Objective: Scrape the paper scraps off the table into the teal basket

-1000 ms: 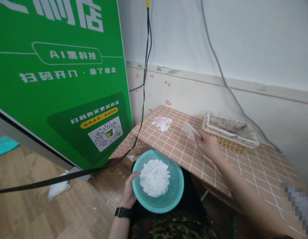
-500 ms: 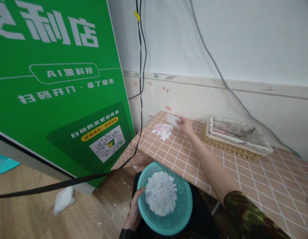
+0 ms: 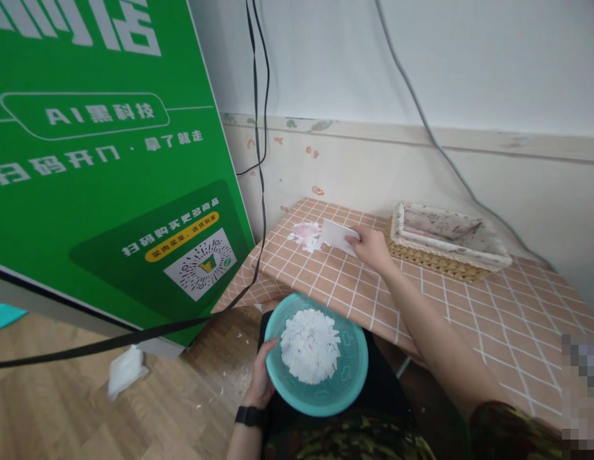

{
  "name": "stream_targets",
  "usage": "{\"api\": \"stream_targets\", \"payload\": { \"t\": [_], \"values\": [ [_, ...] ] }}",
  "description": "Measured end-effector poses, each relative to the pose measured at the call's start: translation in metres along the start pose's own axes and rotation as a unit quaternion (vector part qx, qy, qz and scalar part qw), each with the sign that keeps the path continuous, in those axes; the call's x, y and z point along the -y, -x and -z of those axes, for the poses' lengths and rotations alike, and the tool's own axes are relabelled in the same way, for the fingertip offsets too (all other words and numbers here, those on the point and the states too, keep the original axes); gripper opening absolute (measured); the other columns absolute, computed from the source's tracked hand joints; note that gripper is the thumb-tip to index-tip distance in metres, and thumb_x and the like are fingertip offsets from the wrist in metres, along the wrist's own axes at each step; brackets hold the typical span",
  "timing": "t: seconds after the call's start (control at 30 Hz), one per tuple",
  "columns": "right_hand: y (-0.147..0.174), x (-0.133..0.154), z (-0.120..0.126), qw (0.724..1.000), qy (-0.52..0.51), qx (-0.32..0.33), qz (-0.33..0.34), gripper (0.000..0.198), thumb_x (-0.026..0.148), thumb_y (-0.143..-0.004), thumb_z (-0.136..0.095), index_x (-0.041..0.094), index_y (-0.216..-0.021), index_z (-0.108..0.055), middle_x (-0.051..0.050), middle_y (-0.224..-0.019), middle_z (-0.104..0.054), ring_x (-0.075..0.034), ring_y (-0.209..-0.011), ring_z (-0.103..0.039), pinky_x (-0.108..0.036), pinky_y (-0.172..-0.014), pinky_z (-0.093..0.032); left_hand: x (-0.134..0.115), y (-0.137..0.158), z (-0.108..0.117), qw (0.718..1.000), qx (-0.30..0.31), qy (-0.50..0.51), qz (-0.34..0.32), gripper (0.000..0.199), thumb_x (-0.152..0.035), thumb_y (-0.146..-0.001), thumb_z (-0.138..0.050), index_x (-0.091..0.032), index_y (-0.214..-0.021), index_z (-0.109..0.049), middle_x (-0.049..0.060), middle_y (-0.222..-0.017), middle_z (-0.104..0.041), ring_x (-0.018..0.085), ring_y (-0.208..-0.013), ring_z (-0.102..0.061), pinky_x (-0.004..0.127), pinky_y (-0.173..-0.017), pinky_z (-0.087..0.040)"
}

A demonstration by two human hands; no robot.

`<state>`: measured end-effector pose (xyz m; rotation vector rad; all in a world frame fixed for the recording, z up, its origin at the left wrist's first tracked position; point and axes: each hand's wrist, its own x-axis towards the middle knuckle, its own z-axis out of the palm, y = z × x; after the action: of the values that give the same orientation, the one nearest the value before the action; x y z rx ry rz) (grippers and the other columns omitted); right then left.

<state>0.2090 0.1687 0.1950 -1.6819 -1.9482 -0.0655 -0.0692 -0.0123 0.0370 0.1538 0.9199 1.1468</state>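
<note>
My left hand [image 3: 263, 375] is closed on the left rim of a teal plastic colander [image 3: 351, 367], which rests over my lap below the table edge. A heap of white paper scraps [image 3: 310, 346] lies in the colander. Over the table, my right hand [image 3: 373, 248] pinches a white card [image 3: 337, 236] by its right end. Just left of the card, a small pile of white and pinkish paper scraps [image 3: 306, 235] lies on the tablecloth, partly hidden by the card.
A lined wicker basket [image 3: 440, 263] stands on the checked tablecloth [image 3: 344, 278] near the wall. At the left rises a green printed panel [image 3: 109, 191]. A black strap [image 3: 263, 211] hangs in front of the table corner. A white plastic bag [image 3: 126, 372] lies on the floor.
My right hand has moved the card slightly right and nearer, beside the scrap pile. My left hand still grips the colander. The camera view has shifted.
</note>
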Motion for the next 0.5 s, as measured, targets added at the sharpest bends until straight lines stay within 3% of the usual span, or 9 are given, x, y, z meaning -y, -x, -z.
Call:
{"api": "stream_targets", "payload": {
  "t": [0.17, 0.5],
  "values": [
    [0.009, -0.005, -0.005, 0.997, -0.019, -0.061, -0.037, 0.036, 0.032, -0.083, -0.045, 0.017, -0.109, -0.063, -0.009, -0.091, -0.069, -0.022, -0.078, -0.061, -0.03, -0.07, -0.04, 0.004, 0.002, 0.0, 1.0, 0.014, 0.002, -0.003, 0.024, -0.025, -0.072, -0.064, -0.01, -0.09, -0.068, 0.009, -0.082, -0.073, 0.026, -0.078, -0.067, 0.035, -0.077, -0.049],
    [0.016, -0.007, -0.007, 0.997, -0.056, -0.057, -0.01, 0.035, 0.032, -0.081, -0.048, 0.017, -0.108, -0.065, -0.009, -0.088, -0.069, -0.022, -0.076, -0.06, -0.032, -0.071, -0.041, 0.008, 0.01, -0.008, 0.997, 0.001, 0.04, -0.065, 0.022, -0.022, -0.069, -0.064, -0.01, -0.086, -0.068, 0.011, -0.084, -0.073, 0.03, -0.087, -0.066, 0.039, -0.083, -0.049]
  ]
}}
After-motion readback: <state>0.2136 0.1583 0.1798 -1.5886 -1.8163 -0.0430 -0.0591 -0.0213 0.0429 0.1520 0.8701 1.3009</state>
